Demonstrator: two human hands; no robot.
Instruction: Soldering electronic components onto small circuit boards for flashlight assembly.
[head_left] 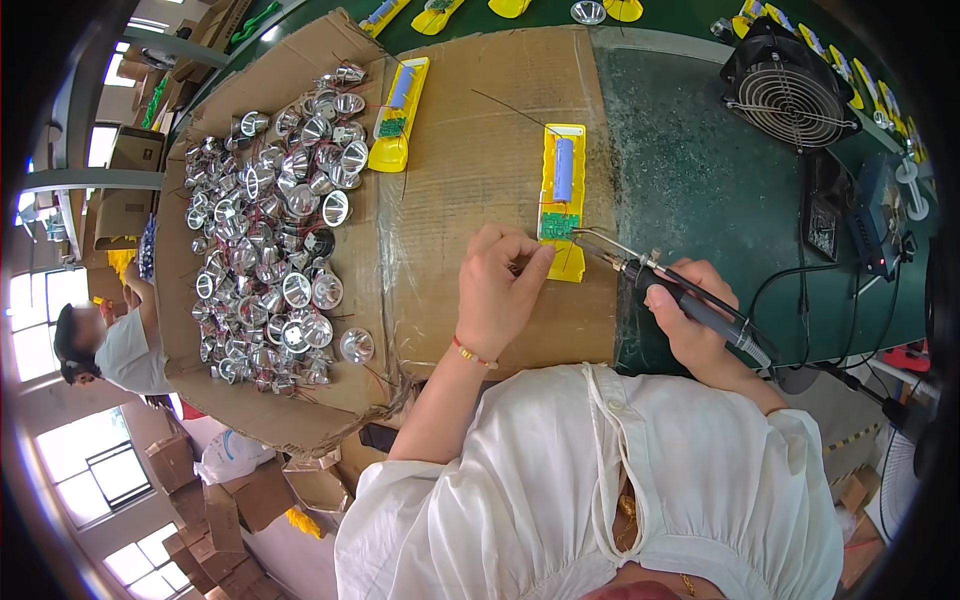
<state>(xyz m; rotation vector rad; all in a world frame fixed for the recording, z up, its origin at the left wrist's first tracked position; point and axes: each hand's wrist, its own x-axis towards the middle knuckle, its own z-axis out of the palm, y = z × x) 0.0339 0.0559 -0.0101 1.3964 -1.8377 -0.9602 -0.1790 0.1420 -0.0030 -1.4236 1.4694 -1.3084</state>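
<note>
A yellow plastic housing lies on the cardboard, holding a blue cylindrical battery and a small green circuit board. My left hand rests beside its lower end, fingertips pinched on a thin wire at the board. My right hand grips a black soldering iron like a pen; its metal tip points left at the housing's lower edge.
A second yellow housing lies further back. Several shiny silver reflector cups with wires fill the cardboard's left. A black fan and a soldering station stand on the green mat at right. Another person sits far left.
</note>
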